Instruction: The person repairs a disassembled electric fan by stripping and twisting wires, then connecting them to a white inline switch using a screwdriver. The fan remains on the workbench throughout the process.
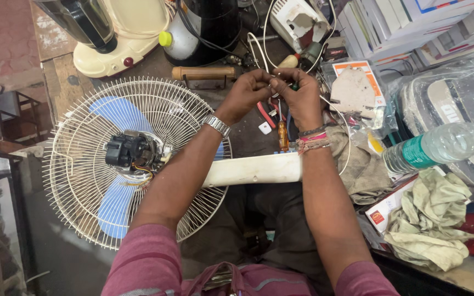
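Observation:
My left hand (246, 93) and my right hand (297, 96) meet above the cluttered bench, fingertips pinched together on a thin white wire (254, 46) and a small green-tipped part (294, 86). A watch sits on my left wrist, thread bands on my right. Below my left forearm lies a white fan with a wire grille (83, 181), blue blades (117, 112) and an exposed black motor (130, 151). The fan's white stem (253, 169) runs under both forearms. An orange-handled screwdriver (283, 136) lies below my right hand.
A cream mixer base (113, 46) and a black jug appliance (204, 27) stand at the back. A wooden-handled tool (203, 73) lies behind the fan. On the right are a plastic water bottle (440, 145), crumpled rags (429, 225), stacked boxes (407, 24) and a plastic bag.

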